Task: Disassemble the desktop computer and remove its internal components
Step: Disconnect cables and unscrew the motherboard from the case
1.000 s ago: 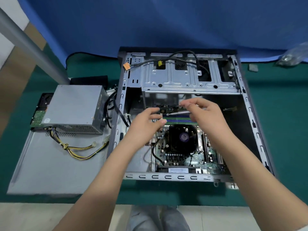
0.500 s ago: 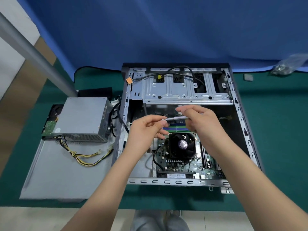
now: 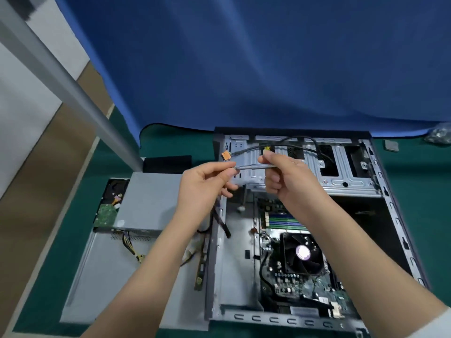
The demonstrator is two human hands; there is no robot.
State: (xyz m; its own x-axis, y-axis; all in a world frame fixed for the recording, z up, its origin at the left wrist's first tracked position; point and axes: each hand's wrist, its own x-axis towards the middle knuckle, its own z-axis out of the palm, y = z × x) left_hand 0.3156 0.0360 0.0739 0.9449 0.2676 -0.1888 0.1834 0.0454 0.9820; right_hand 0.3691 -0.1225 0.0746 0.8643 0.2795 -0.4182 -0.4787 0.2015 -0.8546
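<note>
The open computer case (image 3: pixel 288 320) is laid flat on the bench (image 3: pixel 429 215), its CPU fan (image 3: pixel 302 252) exposed. Above it, a slim screwdriver (image 3: pixel 253 166) is gripped by the right hand (image 3: pixel 290 181); its tip is pinched by the left hand (image 3: pixel 205 186). The removed power supply (image 3: pixel 146 203) is placed toward the left edge.

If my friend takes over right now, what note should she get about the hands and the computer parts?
Both hands hold a slim silver screwdriver above the open case: right hand grips the handle, left hand pinches the tip.
Done: power supply and hard drive lie out on the side panel, left of the case.
Left: motherboard with its cooler fan sits inside.
</note>
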